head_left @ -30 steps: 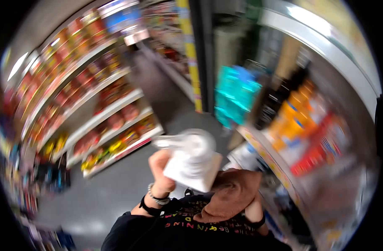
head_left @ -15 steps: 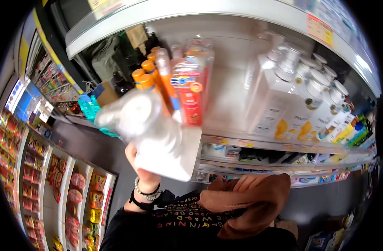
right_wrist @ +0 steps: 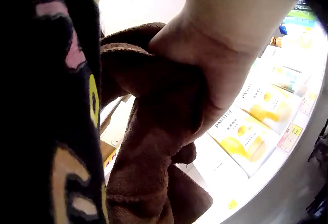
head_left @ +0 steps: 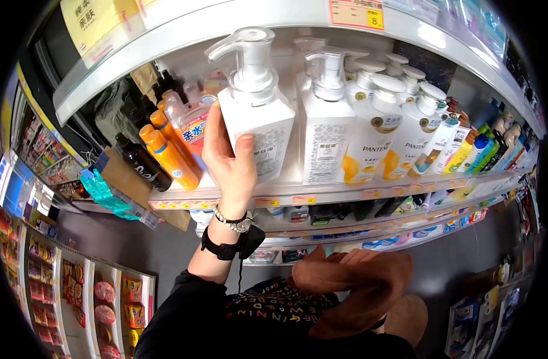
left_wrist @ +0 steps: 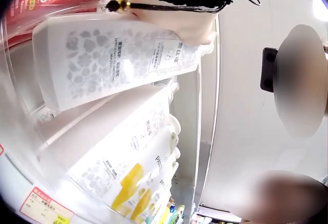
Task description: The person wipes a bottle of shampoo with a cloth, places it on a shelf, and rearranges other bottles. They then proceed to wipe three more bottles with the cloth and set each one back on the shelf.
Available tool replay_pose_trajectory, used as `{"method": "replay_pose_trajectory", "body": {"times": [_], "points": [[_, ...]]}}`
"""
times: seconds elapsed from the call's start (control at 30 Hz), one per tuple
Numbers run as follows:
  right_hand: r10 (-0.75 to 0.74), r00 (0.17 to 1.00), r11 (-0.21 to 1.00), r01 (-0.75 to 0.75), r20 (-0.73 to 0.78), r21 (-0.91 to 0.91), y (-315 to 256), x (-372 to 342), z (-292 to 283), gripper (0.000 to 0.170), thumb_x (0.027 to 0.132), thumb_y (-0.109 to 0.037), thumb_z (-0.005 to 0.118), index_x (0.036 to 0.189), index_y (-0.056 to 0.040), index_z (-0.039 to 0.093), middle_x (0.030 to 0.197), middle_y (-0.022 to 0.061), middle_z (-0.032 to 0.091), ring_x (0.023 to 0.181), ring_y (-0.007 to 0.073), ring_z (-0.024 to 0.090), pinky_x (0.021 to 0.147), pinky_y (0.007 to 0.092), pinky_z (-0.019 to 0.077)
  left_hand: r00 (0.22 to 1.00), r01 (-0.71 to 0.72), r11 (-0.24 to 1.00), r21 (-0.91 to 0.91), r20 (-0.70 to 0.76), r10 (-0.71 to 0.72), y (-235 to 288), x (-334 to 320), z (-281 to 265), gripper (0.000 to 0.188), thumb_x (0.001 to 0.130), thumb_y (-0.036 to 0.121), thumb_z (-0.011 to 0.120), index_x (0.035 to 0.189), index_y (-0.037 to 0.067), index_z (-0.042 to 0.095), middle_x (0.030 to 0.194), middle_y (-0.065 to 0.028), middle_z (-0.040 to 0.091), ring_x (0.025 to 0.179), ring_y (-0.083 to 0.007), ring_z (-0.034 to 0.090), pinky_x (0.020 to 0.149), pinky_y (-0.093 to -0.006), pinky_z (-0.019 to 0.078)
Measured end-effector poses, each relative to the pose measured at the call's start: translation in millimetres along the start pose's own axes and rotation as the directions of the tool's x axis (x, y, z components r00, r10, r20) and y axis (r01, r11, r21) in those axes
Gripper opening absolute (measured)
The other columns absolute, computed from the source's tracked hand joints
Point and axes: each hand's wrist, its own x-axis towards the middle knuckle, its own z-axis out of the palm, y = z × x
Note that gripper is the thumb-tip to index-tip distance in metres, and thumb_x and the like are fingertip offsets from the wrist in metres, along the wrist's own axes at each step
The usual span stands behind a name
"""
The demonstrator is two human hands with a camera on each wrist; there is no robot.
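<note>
Along the shelf [head_left: 284, 200], right of the orange bottles [head_left: 169, 158] near its left end, the left hand [head_left: 231, 158] grips the pump bottle [head_left: 265, 122] from its left; the long axis is near upright, base contact unclear. A gap parts it from the white twin [head_left: 329, 128]. Below the front edge, the right hand [head_left: 356, 257] holds a cloth [head_left: 351, 293].

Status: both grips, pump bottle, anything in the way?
Left grip holds white pump bottle at shelf. Right grip, partly covered, has brown cloth. Matching bottle standing close beside.
</note>
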Motion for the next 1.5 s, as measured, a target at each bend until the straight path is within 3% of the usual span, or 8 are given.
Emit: {"method": "replay_pose_trajectory", "body": {"times": [0.1,0.37,0.57,1.0,1.4,1.43,1.47,1.5], "points": [[-0.136,0.991,0.963,0.130,-0.009,-0.238,-1.2,-13.9,2.1,0.018,0.074,0.001,0.067,0.092,-0.0021,0.067,0.086,0.0224,0.064,0.061,0.0225,0.062,0.051,0.0285,0.0514,1.000,-0.001,1.000,0.011,-0.014,0.001,-10.2,-5.7,1.9,0.078,0.084,0.041,0.065,0.132,-0.011,0.034,0.129,-0.0183,0.047,0.119,-0.0230,0.046,0.100,-0.0337,0.0345],[0.317,0.925,0.925,-0.350,-0.208,-0.147,-15.1,-9.1,10.0,0.023,0.057,-0.014,0.078,0.078,-0.0098,0.071,0.070,0.0142,0.064,0.056,0.0178,0.060,0.050,0.0268,0.0474,0.998,-0.058,0.997,0.056,0.009,0.057,-36.0,-16.5,2.2,0.077,0.086,0.048,0.058,0.133,-0.008,0.034,0.129,-0.0158,0.047,0.119,-0.0223,0.045,0.100,-0.0329,0.0337],[0.871,0.473,0.487,-0.868,-0.138,0.097,-35.8,21.5,-6.6,0.049,0.039,-0.024,0.086,0.082,-0.0040,0.071,0.062,0.0089,0.061,0.052,0.0175,0.057,0.052,0.0246,0.0437,0.991,0.132,0.988,0.086,-0.005,-0.132,-51.4,-6.6,6.7,0.057,0.089,0.025,0.057,0.130,-0.008,0.036,0.126,-0.0165,0.048,0.117,-0.0221,0.046,0.099,-0.0325,0.0345],[0.742,0.670,0.662,-0.738,0.021,0.134,-18.9,28.1,-1.5,0.045,0.050,-0.020,0.082,0.085,0.0008,0.066,0.064,0.0079,0.056,0.053,0.0166,0.052,0.053,0.0261,0.0425,0.973,0.008,0.883,0.470,0.201,-0.116,-66.9,13.8,12.5,0.064,0.089,0.022,0.057,0.133,-0.010,0.023,0.123,-0.0284,0.042,0.114,-0.0400,0.044,0.098,-0.0394,0.0352],[0.818,0.571,0.573,-0.819,0.072,-0.015,-13.0,54.1,-11.2,0.043,0.061,-0.012,0.075,0.099,0.0038,0.060,0.073,0.0103,0.055,0.056,0.0180,0.051,0.058,0.0279,0.0453,0.926,0.000,0.664,0.748,0.251,-0.282,-54.0,7.5,11.1,0.093,0.077,0.009,0.068,0.139,-0.007,0.001,0.120,-0.0353,0.038,0.100,-0.0495,0.052,0.085,-0.0458,0.0462],[0.373,0.914,0.928,-0.364,0.161,-0.086,14.5,7.0,-2.4,0.040,0.064,-0.007,0.073,0.099,0.0048,0.059,0.074,0.0119,0.056,0.057,0.0192,0.052,0.059,0.0288,0.0472,0.942,-0.017,0.652,0.758,0.230,-0.243,-64.0,7.6,12.6,0.093,0.076,0.007,0.068,0.139,-0.006,0.002,0.118,-0.0347,0.039,0.101,-0.0496,0.049,0.087,-0.0468,0.0440],[-0.183,0.945,0.972,0.215,0.272,-0.094,29.1,-18.4,2.2,0.036,0.066,-0.002,0.070,0.099,0.0058,0.059,0.076,0.0135,0.057,0.058,0.0203,0.054,0.061,0.0298,0.0491,0.957,-0.031,0.640,0.768,0.208,-0.204,-70.0,8.4,15.5,0.093,0.074,0.004,0.069,0.139,-0.006,0.003,0.116,-0.0341,0.040,0.102,-0.0498,0.047,0.090,-0.0478,0.0417],[-0.184,0.944,0.972,0.215,0.274,-0.090,31.9,3.2,-5.3,0.036,0.066,-0.002,0.070,0.099,0.0058,0.059,0.076,0.0135,0.057,0.058,0.0203,0.054,0.061,0.0298,0.0491,0.960,0.008,0.656,0.755,0.178,-0.217,-72.1,9.7,19.5,0.093,0.073,0.002,0.069,0.139,-0.006,0.004,0.115,-0.0337,0.039,0.104,-0.0498,0.043,0.093,-0.0490,0.0380]]}}
